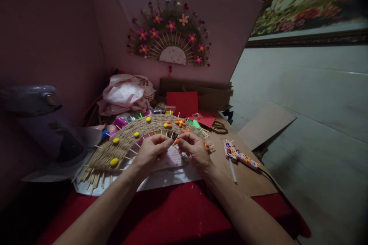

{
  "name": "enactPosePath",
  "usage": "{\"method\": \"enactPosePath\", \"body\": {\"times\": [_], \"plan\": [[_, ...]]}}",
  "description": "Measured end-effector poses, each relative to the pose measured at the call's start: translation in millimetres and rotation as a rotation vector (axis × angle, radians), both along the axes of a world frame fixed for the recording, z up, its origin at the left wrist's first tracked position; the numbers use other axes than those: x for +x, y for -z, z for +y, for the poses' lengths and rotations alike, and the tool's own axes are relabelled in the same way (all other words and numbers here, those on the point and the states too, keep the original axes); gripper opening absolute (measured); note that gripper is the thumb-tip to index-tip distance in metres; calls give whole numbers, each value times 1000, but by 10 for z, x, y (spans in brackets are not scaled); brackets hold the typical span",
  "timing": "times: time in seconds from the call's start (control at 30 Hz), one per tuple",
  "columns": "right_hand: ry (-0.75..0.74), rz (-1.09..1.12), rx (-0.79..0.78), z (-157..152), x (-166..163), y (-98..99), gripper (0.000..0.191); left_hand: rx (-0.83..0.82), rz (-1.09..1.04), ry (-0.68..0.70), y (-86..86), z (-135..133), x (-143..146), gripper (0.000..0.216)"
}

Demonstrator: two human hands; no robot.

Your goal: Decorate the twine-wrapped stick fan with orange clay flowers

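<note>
A half-round fan [100,147] of thin sticks wound with brown twine lies before me. Yellow dots [114,162] and orange flowers with yellow centres [180,122] sit along its band; its base is a pale dotted half-disc [172,159]. My left hand [155,149] is over the fan's inner sticks, thumb and forefinger pinched. Close beside it, my right hand [194,149] is closed in a pinch too, its fingertips facing the left ones. A bit of orange shows near the fingertips, but I cannot tell whether it is held or lies behind.
A flowered glue gun [241,155] rests on cardboard [250,183] at right. Behind the fan are crumpled pink cloth [126,93], red paper [182,103] and coloured packets. A finished-looking flowered fan [171,38] hangs on the pink board. A grey rounded device [31,99] stands left.
</note>
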State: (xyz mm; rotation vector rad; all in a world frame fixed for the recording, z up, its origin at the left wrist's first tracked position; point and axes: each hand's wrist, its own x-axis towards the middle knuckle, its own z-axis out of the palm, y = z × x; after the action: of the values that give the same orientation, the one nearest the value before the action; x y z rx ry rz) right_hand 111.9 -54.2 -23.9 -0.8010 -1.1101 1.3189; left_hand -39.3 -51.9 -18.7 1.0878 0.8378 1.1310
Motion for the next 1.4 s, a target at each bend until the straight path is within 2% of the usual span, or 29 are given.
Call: {"method": "enactPosePath", "body": {"times": [0.2,0.37,0.5,0.7,0.9,1.1,1.23,1.4], "plan": [[-15,10,-7,5,-56,108,25,-21,30,79,35,-12,22,31],[80,-108,135,-22,-64,103,20,-40,-16,180,12,-43,30,36],[87,-136,164,-50,-40,56,24,-78,-64,137,-10,-42,29,37],[213,-364,426,-58,-56,81,10,-75,-16,110,18,-47,28,42],[285,-408,561,-74,-61,88,2,-81,-48,137,2,-61,36,43],[276,-469,593,-93,-52,69,14,-108,-83,158,13,-47,4,28],[324,-463,655,-96,-54,74,5,-112,-81,175,0,-59,17,33],[328,-511,693,-106,-44,68,9,-104,-84,159,4,-43,22,36]]}}
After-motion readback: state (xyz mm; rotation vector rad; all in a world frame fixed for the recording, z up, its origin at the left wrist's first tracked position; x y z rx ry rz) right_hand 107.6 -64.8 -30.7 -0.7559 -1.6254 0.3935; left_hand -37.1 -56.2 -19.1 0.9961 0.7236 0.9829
